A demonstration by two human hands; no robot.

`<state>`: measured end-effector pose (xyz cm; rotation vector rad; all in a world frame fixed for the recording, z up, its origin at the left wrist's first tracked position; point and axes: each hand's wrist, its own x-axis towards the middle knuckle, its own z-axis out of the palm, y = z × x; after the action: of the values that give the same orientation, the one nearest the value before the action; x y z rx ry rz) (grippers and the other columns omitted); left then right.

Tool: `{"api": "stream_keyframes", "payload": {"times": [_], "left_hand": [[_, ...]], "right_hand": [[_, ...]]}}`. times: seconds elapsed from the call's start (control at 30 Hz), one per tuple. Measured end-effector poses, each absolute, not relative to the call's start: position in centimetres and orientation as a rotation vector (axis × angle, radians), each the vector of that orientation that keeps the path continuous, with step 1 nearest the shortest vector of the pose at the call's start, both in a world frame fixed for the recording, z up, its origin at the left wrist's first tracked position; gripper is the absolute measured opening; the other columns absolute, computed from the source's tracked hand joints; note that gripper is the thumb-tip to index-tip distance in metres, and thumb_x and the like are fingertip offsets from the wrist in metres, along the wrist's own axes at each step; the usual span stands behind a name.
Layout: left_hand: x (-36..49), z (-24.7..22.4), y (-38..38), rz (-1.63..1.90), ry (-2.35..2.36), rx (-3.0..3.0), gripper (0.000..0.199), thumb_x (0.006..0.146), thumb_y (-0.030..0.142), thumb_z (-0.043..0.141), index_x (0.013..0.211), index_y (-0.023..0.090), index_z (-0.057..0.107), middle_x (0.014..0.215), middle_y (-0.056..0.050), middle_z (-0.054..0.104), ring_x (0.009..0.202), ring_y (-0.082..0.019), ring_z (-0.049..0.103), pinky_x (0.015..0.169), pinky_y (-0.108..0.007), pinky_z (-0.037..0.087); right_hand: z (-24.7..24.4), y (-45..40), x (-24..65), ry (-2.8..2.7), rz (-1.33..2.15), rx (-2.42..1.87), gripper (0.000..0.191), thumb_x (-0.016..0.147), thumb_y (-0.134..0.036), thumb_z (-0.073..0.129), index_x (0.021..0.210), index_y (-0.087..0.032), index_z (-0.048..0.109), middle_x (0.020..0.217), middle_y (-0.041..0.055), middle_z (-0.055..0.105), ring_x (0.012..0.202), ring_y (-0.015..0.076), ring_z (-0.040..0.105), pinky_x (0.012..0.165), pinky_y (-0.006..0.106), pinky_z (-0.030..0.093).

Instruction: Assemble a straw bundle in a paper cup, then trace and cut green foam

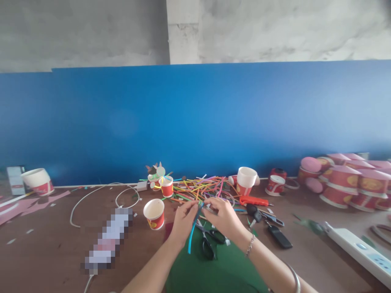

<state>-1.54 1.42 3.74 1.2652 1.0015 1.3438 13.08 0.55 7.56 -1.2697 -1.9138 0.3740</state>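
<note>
Close together at the near middle of the table, my left hand (185, 221) and my right hand (224, 215) pinch a narrow blue strip (191, 236) between thumbs and fingers. One end of the strip hangs down beside my left hand, while its upper part is bent between my fingertips and partly hidden. A pair of scissors (208, 246) with black handles lies just below my hands. Behind them spreads a heap of thin coloured strips (195, 189). An upright red and white paper cup (154, 213) stands left of my left hand.
Right of my hands lie an orange-handled tool (254, 200), keys (255, 213) and a black fob (279, 237). Stacked red cups (339, 189) and a white power strip (360, 248) are farther right. A pixelated phone-like object (108, 240) with a white cable lies left. A blue partition (183, 122) closes the back.
</note>
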Motion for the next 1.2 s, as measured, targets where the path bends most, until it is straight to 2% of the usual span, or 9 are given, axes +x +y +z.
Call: {"api": "stream_keyframes", "payload": {"times": [0.07,0.13,0.3,0.4,0.57,0.8,0.9,1.0,1.2], "left_hand": [[-1.5,3.5,1.4,1.371,0.982,1.355,0.029,0.076,0.037,0.06,0.096,0.017,0.068,0.09,-0.005,0.065,0.079,-0.016,0.058,0.068,-0.025,0.045],[-1.5,3.4,1.3,1.397,0.968,1.391,0.03,0.078,0.035,0.059,0.103,0.019,0.064,0.09,-0.005,0.065,0.077,-0.016,0.058,0.068,-0.025,0.046],[-1.5,3.7,0.7,1.478,1.035,1.509,0.018,0.083,0.028,0.051,0.094,0.019,0.063,0.092,-0.007,0.065,0.085,-0.018,0.06,0.075,-0.028,0.047],[-1.6,3.9,0.4,1.448,1.016,1.665,0.024,0.082,0.021,0.05,0.103,0.019,0.061,0.102,-0.008,0.064,0.095,-0.02,0.059,0.083,-0.031,0.047],[-1.7,3.6,0.7,1.477,1.136,1.848,0.034,0.078,0.013,0.05,0.11,0.017,0.057,0.107,-0.009,0.064,0.098,-0.02,0.059,0.084,-0.033,0.047],[-1.8,3.5,0.6,1.439,1.387,1.931,0.025,0.085,0.024,0.046,0.103,0.018,0.061,0.102,-0.01,0.066,0.097,-0.022,0.06,0.085,-0.036,0.046],[-1.9,3.9,0.3,1.361,1.44,1.94,0.024,0.085,0.027,0.045,0.099,0.018,0.063,0.096,-0.009,0.068,0.091,-0.022,0.062,0.08,-0.033,0.046],[-2.0,4.2,0.2,1.301,1.452,1.902,0.023,0.085,0.029,0.045,0.091,0.019,0.064,0.085,-0.006,0.069,0.082,-0.02,0.063,0.074,-0.029,0.046],[-2.0,4.0,0.4,1.292,1.455,1.834,0.026,0.085,0.032,0.043,0.083,0.017,0.065,0.075,-0.003,0.068,0.071,-0.017,0.061,0.065,-0.024,0.042]], "right_hand": [[7.6,0.5,13.1,-1.893,0.417,-1.278,0.014,0.075,-0.027,0.054,0.076,-0.019,0.066,0.05,-0.0033,0.048,0.052,0.0125,0.043,0.052,0.023,0.034],[7.6,0.5,13.0,-1.851,0.5,-1.286,0.013,0.076,-0.026,0.054,0.077,-0.019,0.065,0.049,-0.004,0.047,0.049,0.0113,0.041,0.049,0.022,0.032],[7.2,0.8,13.0,-1.716,0.829,-1.258,0.015,0.076,-0.03,0.053,0.081,-0.017,0.061,0.056,-0.0025,0.055,0.05,0.0116,0.049,0.048,0.021,0.036],[7.0,1.0,13.1,-1.657,0.924,-1.23,0.021,0.077,-0.033,0.054,0.086,-0.016,0.061,0.058,-0.0009,0.059,0.051,0.0124,0.052,0.049,0.022,0.039],[7.2,0.7,13.0,-1.741,0.84,-1.213,0.022,0.079,-0.033,0.051,0.089,-0.016,0.063,0.058,-0.0014,0.058,0.052,0.0123,0.051,0.05,0.022,0.039],[8.1,-0.4,12.5,-1.885,0.55,-1.269,0.025,0.077,-0.026,0.05,0.1,-0.019,0.055,0.052,-0.0065,0.048,0.054,0.013,0.047,0.061,0.026,0.04],[8.7,-0.9,12.3,-1.902,0.472,-1.304,0.024,0.076,-0.029,0.052,0.1,-0.021,0.053,0.057,-0.0045,0.056,0.07,0.0184,0.057,0.072,0.031,0.041],[9.1,-1.2,12.3,-1.939,0.422,-1.318,0.023,0.076,-0.03,0.052,0.098,-0.023,0.053,0.065,-0.002,0.062,0.085,0.0227,0.059,0.079,0.036,0.04],[9.0,-1.3,12.4,-2.013,0.33,-1.224,0.025,0.077,-0.021,0.05,0.102,-0.022,0.052,0.073,-0.0001,0.064,0.085,0.0215,0.057,0.083,0.039,0.038]]}}
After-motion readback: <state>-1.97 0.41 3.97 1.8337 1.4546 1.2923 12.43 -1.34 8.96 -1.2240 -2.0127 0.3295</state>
